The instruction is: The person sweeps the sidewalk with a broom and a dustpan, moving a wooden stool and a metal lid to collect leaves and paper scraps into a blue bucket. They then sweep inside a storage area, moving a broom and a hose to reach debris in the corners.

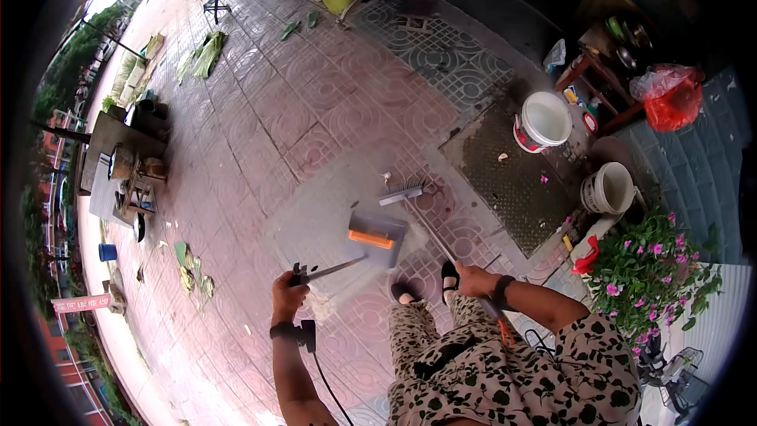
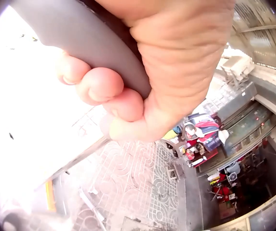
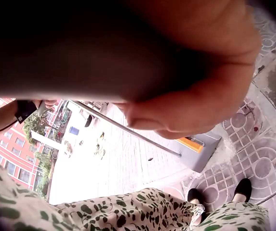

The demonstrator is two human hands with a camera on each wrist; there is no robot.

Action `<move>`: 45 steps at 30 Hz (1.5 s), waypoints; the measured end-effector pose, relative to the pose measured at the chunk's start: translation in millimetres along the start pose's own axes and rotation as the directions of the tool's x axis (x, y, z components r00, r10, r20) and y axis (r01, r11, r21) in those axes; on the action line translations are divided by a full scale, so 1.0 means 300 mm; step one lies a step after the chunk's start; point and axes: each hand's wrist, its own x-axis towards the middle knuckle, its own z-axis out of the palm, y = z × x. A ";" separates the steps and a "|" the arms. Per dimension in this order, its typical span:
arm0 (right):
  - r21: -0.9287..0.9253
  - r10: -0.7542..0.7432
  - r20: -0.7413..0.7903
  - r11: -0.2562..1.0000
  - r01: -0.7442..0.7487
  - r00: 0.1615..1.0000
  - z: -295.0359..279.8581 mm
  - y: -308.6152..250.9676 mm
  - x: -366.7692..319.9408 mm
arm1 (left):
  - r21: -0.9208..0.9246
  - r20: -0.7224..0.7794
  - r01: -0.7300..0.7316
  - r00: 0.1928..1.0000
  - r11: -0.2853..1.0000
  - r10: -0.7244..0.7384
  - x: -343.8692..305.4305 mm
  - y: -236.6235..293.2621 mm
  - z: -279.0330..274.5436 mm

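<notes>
Items, nearest first, each placed against the dustpan [image 1: 378, 237]:

1. Shoes [image 1: 450, 274]: your two dark shoes stand on patterned paving, just short of the dustpan on your side of it
2. Left hand [image 1: 290, 293]: it is nearer you than the dustpan and to its left. The fingers [image 2: 99, 84] are curled close together and clamped round the grey dustpan handle [image 1: 335, 270], which slants from your hand to the pan
3. Right hand [image 1: 475, 280]: it is nearer you than the dustpan and to its right. The fingers [image 3: 176, 113] are wrapped round the broom handle [image 1: 441, 248], though the wrist view is dark and blurred
4. Flowering plant [image 1: 654, 268]: pink blooms, well to the right of the dustpan
5. Leaf scraps [image 1: 193, 268]: these lie on the paving, well to the left of the dustpan
6. Dustpan: a grey pan with an orange strip, set on the paving ahead of your shoes
7. Broom head [image 1: 400, 193]: pale, it lies just beyond the dustpan's far edge. You cannot tell whether the two touch
8. Dark mat [image 1: 512, 173]: beyond the dustpan and to its right
9. Buckets: one bucket [image 1: 609, 188] is at the mat's right edge. A white bucket [image 1: 546, 120] is at the mat's far corner
10. Red bag [image 1: 672, 102]: farther right than the white bucket
11. Green leaves [image 1: 206, 54]: a heap far beyond the dustpan, to its left
</notes>
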 end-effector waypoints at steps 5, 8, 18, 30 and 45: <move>0.606 -0.115 0.266 0.792 -0.074 0.957 -0.140 0.038 -0.162 | -0.004 0.017 0.049 0.999 0.999 -0.049 -0.006 -0.030 -0.031; 0.655 -0.080 0.234 0.750 -0.097 0.969 -0.160 -0.081 -0.237 | -0.007 0.025 0.016 1.000 1.000 -0.016 -0.006 -0.076 -0.054; 0.250 0.121 -0.078 0.963 -0.098 0.990 -0.058 -0.107 0.301 | 0.049 0.042 -0.005 0.999 0.999 0.003 0.033 -0.103 -0.097; 0.396 -0.005 0.183 0.916 -0.069 0.983 -0.119 -0.434 -0.157 | 0.199 0.028 -0.196 0.981 0.960 0.195 0.021 -0.202 -0.184; 0.592 -0.022 -0.183 0.796 0.128 0.983 -0.287 -0.535 0.243 | -0.242 -0.239 -0.065 0.971 0.968 0.005 -0.029 -0.257 -0.470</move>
